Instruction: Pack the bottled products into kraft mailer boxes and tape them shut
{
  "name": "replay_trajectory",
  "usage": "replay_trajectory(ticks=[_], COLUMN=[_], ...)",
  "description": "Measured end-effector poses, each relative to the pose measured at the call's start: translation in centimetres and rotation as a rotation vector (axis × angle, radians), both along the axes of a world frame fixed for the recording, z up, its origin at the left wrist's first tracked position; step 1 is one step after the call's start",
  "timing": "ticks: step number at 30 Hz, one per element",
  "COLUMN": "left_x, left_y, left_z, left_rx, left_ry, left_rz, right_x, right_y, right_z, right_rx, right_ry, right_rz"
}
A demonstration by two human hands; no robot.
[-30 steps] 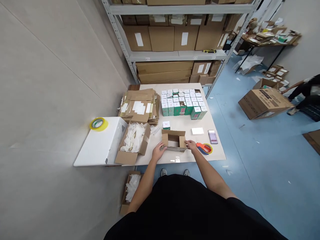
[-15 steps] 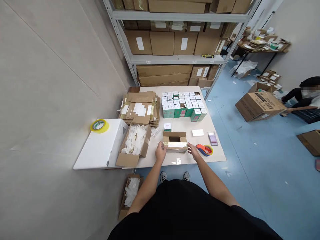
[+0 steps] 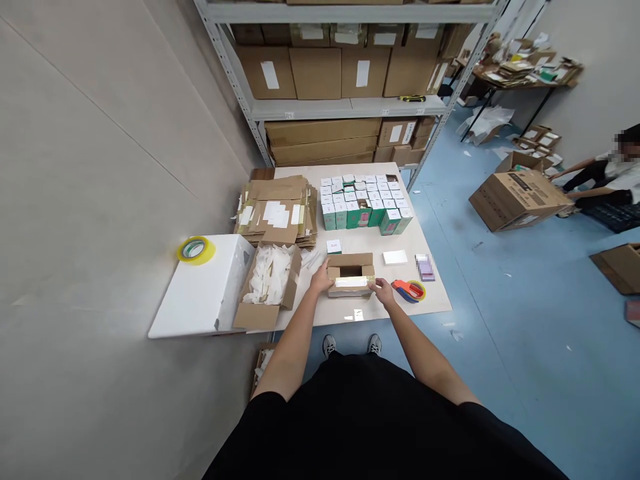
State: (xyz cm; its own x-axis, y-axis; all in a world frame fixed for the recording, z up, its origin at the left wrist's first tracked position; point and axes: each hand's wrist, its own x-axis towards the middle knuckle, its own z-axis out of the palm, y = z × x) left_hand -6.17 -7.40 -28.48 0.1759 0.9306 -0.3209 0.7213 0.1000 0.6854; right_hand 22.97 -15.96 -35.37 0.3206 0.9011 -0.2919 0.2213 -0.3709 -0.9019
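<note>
An open cardboard box stands on the table in front of me, with its flaps raised and a strip of shiny tape along the near side. My left hand grips its left end, fingers at the upper edge. At the right end, my right hand pinches the near corner by the taped flap. Just behind the box is a small white-topped green carton. A red-and-blue tape dispenser with yellow tape lies to the right of my right hand.
Several green-and-white cartons stand in rows behind. Flattened cardboard is stacked at left, near a box of white packing paper. A white block carries a tape roll. Shelving bounds the back; a person sits at right.
My left hand has moved up along the box's left end. My right hand has closed in onto the right corner. At far right, the other person has leaned toward a large box.
</note>
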Motion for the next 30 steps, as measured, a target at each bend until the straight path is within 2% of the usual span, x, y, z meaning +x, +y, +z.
replay_trajectory(ticks=[3, 8, 12, 15, 19, 22, 30], left_x=[-0.3, -0.6, -0.1, 0.2, 0.2, 0.3, 0.9], left_y=[-0.7, -0.9, -1.2, -2.1, -3.2, -3.6, -4.3], left_z=[-0.5, -1.0, -1.1, -1.4, -1.8, -1.8, -1.3], left_rx=[0.021, -0.089, 0.027, 0.059, 0.069, 0.047, 0.027], left_ry=[-0.011, -0.076, -0.107, -0.124, -0.141, -0.09, 0.119], left_rz=[0.025, 0.083, 0.149, 0.206, 0.193, 0.18, 0.17], right_x=[0.1, 0.2, 0.1, -0.1, -0.3, -0.4, -0.1], right_y=[-0.1, -0.2, -0.2, -0.2, -0.3, -0.4, -0.8], right_z=[-0.2, -0.1, 0.3, 0.8, 1.4, 1.9, 2.5], right_rx=[-0.023, -0.026, -0.043, -0.065, -0.075, -0.1, -0.073], right_ry=[0.039, 0.019, 0.003, 0.007, 0.024, 0.014, -0.059], right_rz=[-0.004, 0.037, 0.017, 0.001, 0.0, 0.011, 0.146])
